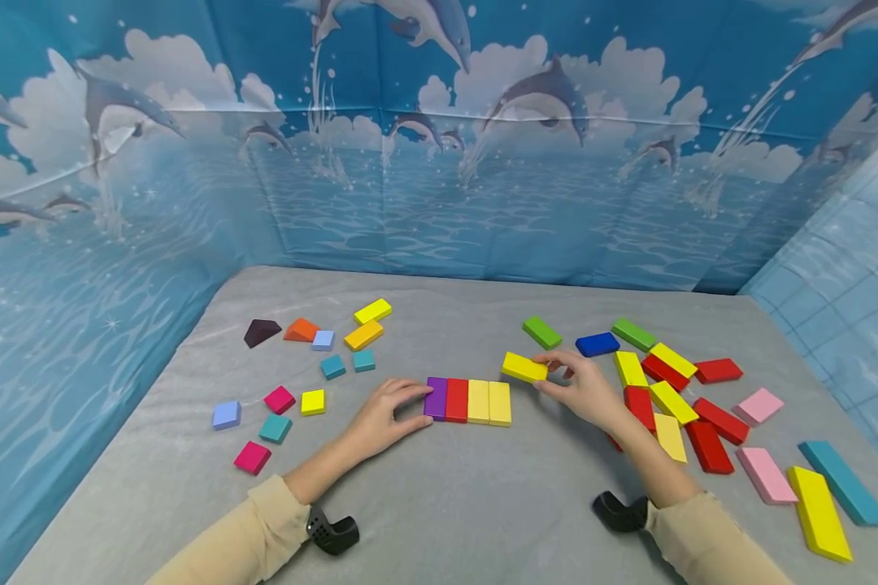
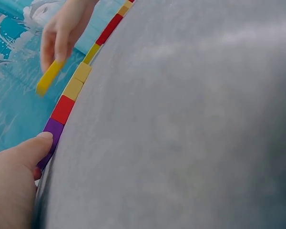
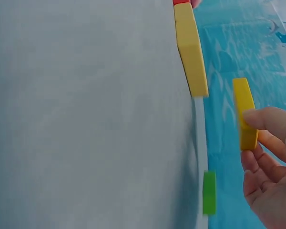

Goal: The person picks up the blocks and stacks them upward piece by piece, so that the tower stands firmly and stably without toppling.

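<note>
My left hand (image 1: pixel 380 418) is at the left end of a row of blocks on the grey cloth. Its thumb and index finger hold a purple block (image 1: pixel 435 399), the thumb lying against the near side. Touching it is a red block (image 1: pixel 457 400), followed by two pale yellow blocks (image 1: pixel 488 403) side by side. My right hand (image 1: pixel 581 390) pinches one end of a bright yellow block (image 1: pixel 524 367) between thumb and fingers. In the right wrist view this yellow block (image 3: pixel 245 114) is raised off the cloth, apart from the row's right end.
Right of my right hand lies a loose group of red, yellow, green, blue and pink blocks, with a long teal block (image 1: pixel 845 483) at its outer edge. Small blocks, including a magenta one (image 1: pixel 252 458) and an orange wedge (image 1: pixel 302 330), are scattered left. A dolphin-printed curtain (image 1: pixel 439 203) stands behind.
</note>
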`<state>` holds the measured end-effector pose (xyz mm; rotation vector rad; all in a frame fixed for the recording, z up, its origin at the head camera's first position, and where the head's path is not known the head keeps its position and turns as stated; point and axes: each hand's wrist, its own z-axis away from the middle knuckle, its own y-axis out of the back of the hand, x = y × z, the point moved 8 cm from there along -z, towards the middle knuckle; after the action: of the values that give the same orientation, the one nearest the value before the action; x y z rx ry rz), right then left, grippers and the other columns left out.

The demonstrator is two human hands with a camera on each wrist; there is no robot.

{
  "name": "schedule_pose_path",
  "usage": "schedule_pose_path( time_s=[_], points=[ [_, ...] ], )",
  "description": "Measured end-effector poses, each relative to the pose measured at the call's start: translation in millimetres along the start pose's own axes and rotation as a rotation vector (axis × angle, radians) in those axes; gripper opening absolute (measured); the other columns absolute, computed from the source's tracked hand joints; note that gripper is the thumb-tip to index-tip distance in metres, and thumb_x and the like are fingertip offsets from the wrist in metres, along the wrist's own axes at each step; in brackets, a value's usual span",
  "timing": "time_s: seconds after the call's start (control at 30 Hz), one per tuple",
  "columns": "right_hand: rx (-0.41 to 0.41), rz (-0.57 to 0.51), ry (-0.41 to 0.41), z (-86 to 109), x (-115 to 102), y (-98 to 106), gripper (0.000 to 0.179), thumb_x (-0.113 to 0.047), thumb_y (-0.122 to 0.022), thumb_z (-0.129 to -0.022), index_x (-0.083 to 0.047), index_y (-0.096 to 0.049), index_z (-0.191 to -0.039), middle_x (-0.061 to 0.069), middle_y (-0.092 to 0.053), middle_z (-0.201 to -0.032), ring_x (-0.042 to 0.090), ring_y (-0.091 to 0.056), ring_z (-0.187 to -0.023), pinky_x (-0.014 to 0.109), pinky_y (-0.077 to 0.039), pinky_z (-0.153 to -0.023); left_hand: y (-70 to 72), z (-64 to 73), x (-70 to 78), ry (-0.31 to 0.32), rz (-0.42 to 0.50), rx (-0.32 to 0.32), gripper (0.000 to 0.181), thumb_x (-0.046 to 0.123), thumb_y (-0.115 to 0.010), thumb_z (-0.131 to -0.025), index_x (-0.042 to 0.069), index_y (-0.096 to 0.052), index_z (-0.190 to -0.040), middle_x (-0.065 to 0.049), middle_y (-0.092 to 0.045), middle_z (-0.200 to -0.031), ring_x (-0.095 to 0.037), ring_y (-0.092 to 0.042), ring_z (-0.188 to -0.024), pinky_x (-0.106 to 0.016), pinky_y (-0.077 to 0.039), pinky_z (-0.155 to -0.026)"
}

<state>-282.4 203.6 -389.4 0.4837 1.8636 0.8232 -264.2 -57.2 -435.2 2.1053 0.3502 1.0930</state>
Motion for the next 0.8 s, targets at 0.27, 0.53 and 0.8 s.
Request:
schedule_pose_path(
  time_s=[0.27,0.53,0.8],
  points=[
    [-0.144,-0.099,0.01,-45.5,-12.9,-43.3,0.03,-0.007,-0.068,-0.081,-0.002,-0.063,-0.11,0.012,-0.061,-0.108,0.024,-0.052,-0.09,0.036,-0.046,-0.075,-3.7,-1.7,-1.9,0.022,-0.001,-0.024,0.042,0.028,-0.069,-0.081,0.014,-0.061,-0.12,-0.005,-0.058,-0.117,-0.019,-0.049,-0.109,-0.04,-0.043,-0.092],
    [-0.244,-0.119,0.002,-71.1,-14.2,-73.8,0.029,-0.008,-0.067,-0.082,-0.001,-0.064,-0.109,0.01,-0.061,-0.099,0.02,-0.052,-0.083,0.029,-0.046,-0.072,-2.9,-0.8,-3.5,0.025,0.015,-0.026,0.041,0.029,-0.068,-0.082,0.014,-0.061,-0.121,-0.004,-0.058,-0.118,-0.019,-0.049,-0.109,-0.04,-0.043,-0.092],
    [-0.303,-0.189,0.012,-75.8,-20.6,-87.4,0.025,-0.011,-0.064,-0.086,-0.002,-0.065,-0.109,0.009,-0.062,-0.097,0.019,-0.051,-0.082,0.028,-0.044,-0.071,-2.7,0.8,-5.4,0.032,0.025,-0.03,0.041,0.03,-0.067,-0.083,0.015,-0.06,-0.121,-0.004,-0.058,-0.118,-0.019,-0.049,-0.11,-0.04,-0.043,-0.092]
  ],
)
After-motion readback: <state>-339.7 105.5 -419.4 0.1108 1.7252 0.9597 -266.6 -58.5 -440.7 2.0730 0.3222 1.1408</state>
